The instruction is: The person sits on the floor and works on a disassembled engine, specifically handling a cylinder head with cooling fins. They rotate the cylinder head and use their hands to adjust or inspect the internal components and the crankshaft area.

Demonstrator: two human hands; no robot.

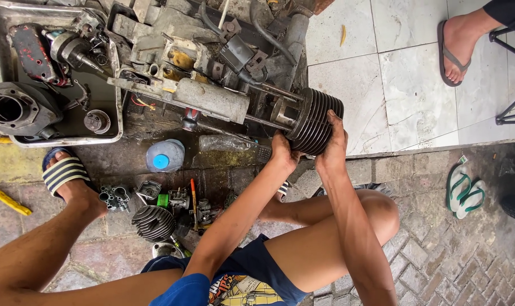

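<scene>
Here both hands, left hand [282,152] and right hand [333,141], clasp the finned cylinder [315,128] on its studs, fingers wrapped around the fins. Tilted unevenly, it would likely bind on the piston [284,115] just beyond the fingertips.

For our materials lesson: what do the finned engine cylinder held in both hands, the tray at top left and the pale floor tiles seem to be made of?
Finned cylinder, gripped by left hand and right hand: probably cast metal, dark and dull, with thin stacked cooling fins.
Tray: likely sheet metal, grey and grimy, with a thin rolled rim.
Floor tiles: apparently glazed ceramic or stone, pale, marbled and glossy, with straight joints.
</scene>
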